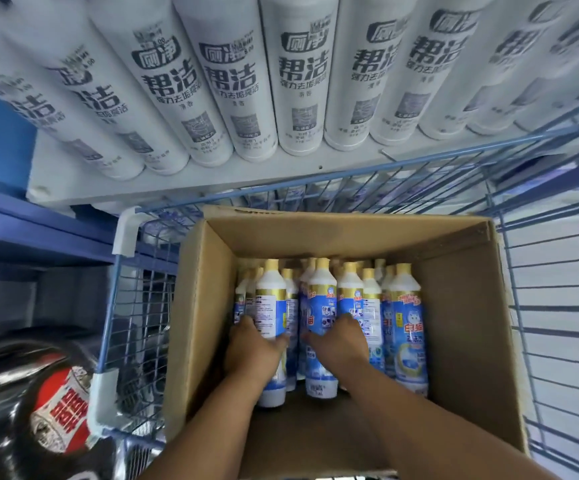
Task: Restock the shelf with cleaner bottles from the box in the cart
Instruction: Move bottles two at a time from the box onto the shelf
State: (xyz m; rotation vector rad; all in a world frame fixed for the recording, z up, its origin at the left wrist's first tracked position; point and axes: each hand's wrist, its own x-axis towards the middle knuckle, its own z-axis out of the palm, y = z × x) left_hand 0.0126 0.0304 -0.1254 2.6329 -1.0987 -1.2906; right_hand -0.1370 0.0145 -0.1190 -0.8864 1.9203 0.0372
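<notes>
Both hands are down in the box (208, 292); the left hand (251, 351) fingers wrap one bottle (272, 306), the right hand (341, 344) fingers wrap another bottle (321, 306)

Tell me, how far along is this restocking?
Done: the near part of the cardboard box is bare, so some bottles seem to have gone. In hand: the left hand grips one cleaner bottle and the right hand another, both inside the box. Left: the remaining bottles, standing at the far end.
</notes>
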